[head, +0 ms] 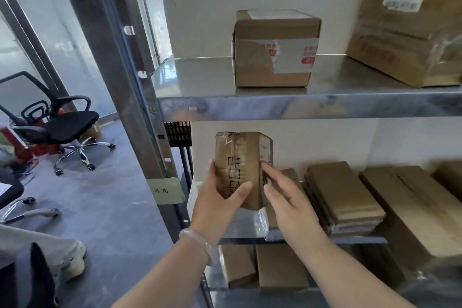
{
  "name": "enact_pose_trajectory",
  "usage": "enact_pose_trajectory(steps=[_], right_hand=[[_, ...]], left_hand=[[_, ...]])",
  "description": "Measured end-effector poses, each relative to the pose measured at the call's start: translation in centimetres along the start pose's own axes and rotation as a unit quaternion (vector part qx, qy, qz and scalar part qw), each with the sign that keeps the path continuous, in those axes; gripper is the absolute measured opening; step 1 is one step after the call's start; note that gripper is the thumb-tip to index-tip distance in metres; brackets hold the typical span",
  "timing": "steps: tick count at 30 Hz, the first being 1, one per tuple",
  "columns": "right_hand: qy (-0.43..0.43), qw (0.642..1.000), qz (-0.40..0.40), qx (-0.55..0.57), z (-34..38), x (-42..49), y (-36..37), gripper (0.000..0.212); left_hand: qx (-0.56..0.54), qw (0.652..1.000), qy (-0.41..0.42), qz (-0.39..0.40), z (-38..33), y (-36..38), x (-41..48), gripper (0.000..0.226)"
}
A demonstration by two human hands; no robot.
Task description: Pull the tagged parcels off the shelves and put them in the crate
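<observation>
A small brown cardboard parcel (241, 170), taped and with black print on its face, is held upright in front of the middle shelf (250, 227). My left hand (215, 197) grips its left side and lower front, thumb across the face. My right hand (287, 197) touches its right edge with fingers spread. A white label shows on the parcel's right side. No crate is in view.
The upper steel shelf (200, 82) carries a taped box (275, 50) and a larger box (410, 35). Flat parcels (345, 195) lie on the middle shelf, more below (280, 265). An office chair (62, 122) and a person's leg (37, 245) are at left.
</observation>
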State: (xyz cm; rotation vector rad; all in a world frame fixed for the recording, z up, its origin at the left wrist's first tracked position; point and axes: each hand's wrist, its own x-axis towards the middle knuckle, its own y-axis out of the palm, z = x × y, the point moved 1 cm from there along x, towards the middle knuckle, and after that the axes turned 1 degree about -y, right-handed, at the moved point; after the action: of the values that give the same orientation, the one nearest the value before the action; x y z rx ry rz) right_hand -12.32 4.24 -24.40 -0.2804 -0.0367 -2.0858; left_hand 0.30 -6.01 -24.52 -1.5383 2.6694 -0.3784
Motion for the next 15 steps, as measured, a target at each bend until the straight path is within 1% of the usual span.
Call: enact_pose_trajectory(steps=[1,2,3,4,5,6,8,10,11,13,15], right_hand=[[-0.009,1.0,0.004,-0.015,0.3,-0.2,0.2,0.044],[-0.017,0.999,0.01,-0.03,0.6,-0.5,0.4,0.044],[-0.022,0.999,0.018,-0.042,0.8,-0.7,0.4,0.044],[-0.023,0.998,0.028,-0.053,0.9,-0.9,0.4,0.043],[-0.022,0.997,0.034,-0.062,1.0,-1.1,0.3,0.043],[-0.021,0.996,0.032,-0.075,1.1,-1.2,0.2,0.044],[-0.022,0.993,-0.002,-0.118,1.3,-1.1,-0.4,0.048],[-0.01,0.988,-0.042,-0.151,1.4,-0.9,-1.0,0.054],[0.011,0.989,-0.047,-0.139,1.3,-0.8,-1.3,0.056],[0.06,0.995,-0.032,-0.069,0.9,-0.9,-1.5,0.056],[0.075,0.996,-0.03,-0.029,0.7,-1.1,-1.7,0.061]], left_hand=[[0.006,1.0,-0.004,0.012,-0.1,0.1,0.0,0.091],[0.029,0.999,-0.013,0.017,-0.3,0.2,0.0,0.113],[0.059,0.998,-0.029,0.018,-0.6,0.3,-0.1,0.13],[0.069,0.997,-0.043,0.019,-0.7,0.2,-0.2,0.135],[0.046,0.998,-0.043,0.023,-0.7,0.2,-0.2,0.128],[-0.003,0.999,-0.038,0.025,-0.5,0.2,-0.2,0.114],[-0.102,0.993,-0.048,0.037,-0.1,0.2,-0.4,0.089],[-0.163,0.983,-0.075,0.039,0.3,0.0,-0.6,0.075],[-0.183,0.978,-0.086,0.039,0.4,0.0,-0.7,0.071],[-0.216,0.97,-0.107,0.04,0.5,0.1,-1.0,0.071],[-0.231,0.965,-0.117,0.047,0.5,0.3,-1.2,0.076]])
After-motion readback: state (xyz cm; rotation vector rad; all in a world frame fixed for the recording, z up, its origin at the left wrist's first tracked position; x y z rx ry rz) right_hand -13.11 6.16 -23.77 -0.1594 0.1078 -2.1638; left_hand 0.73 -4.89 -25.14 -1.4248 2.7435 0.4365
